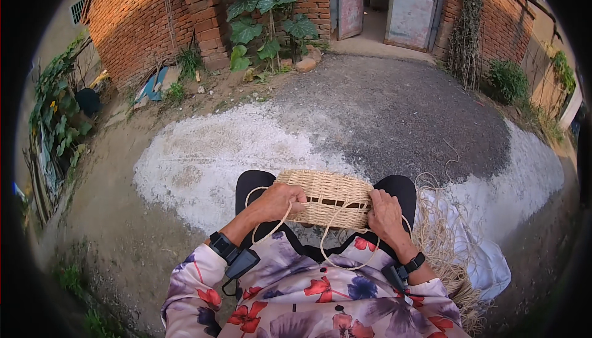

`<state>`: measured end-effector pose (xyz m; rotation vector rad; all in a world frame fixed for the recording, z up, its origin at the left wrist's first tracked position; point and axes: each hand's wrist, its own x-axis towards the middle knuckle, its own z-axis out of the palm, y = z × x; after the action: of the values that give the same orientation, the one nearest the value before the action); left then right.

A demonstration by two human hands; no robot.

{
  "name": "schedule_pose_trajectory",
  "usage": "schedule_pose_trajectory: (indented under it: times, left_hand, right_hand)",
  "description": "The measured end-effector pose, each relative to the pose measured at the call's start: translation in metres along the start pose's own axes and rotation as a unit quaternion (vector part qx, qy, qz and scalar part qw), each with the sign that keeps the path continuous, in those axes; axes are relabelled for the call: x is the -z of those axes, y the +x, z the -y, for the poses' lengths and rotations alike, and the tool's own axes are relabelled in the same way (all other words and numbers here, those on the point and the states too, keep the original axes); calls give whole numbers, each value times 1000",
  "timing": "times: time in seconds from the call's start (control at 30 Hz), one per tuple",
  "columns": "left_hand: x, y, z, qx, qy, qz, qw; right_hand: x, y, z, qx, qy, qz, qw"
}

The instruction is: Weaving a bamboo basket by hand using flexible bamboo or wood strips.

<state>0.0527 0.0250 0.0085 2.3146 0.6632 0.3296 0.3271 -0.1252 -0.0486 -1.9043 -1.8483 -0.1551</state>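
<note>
A tan woven straw basket (pixel 327 185) rests across my knees, with a dark gap running along its near side. Loose straw cord (pixel 325 245) loops from it down over my lap. At the basket's left end my left hand (pixel 280 202) is closed, thumb and fingers pinching its edge beside the gap. My right hand (pixel 386 216) grips the right end, its fingers curled over the rim. More cord passes by both hands; whether either hand pinches a strand too, I cannot tell.
Beside my right leg lies a tangled heap of straw cord (pixel 441 239) on a white plastic sack (pixel 487 270). Ahead, dark gravelly ground (pixel 394 110) leads to an open metal door (pixel 414 11) in a brick wall (pixel 142 24). A leafy vine (pixel 268 5) climbs the wall.
</note>
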Motion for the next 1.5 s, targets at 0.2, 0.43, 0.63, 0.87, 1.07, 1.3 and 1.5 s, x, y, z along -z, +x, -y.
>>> schedule_pose_trajectory:
  times: [0.2,0.43,0.63,0.87,1.07,1.3,1.5]
  left_hand:
    - [0,-8,-30,1,158,-53,986]
    - [20,-24,5,0,165,-92,982]
    - [117,-140,146,222,304,-230,897]
    - [222,-311,234,425,408,-349,729]
    - [136,-182,188,310,187,-243,900]
    - [11,-52,25,179,-55,-77,979]
    - [22,-42,13,173,-33,-78,981]
  right_hand:
    - [21,7,5,-38,2,-64,997]
    - [47,-14,-97,-281,172,-269,905]
    - [68,-40,-141,-288,311,11,906]
    - [65,-67,-146,-327,328,-57,885]
    - [44,-20,-43,41,74,-9,996]
    - [19,-18,-36,11,85,14,996]
    - [27,-18,-37,-68,209,107,970]
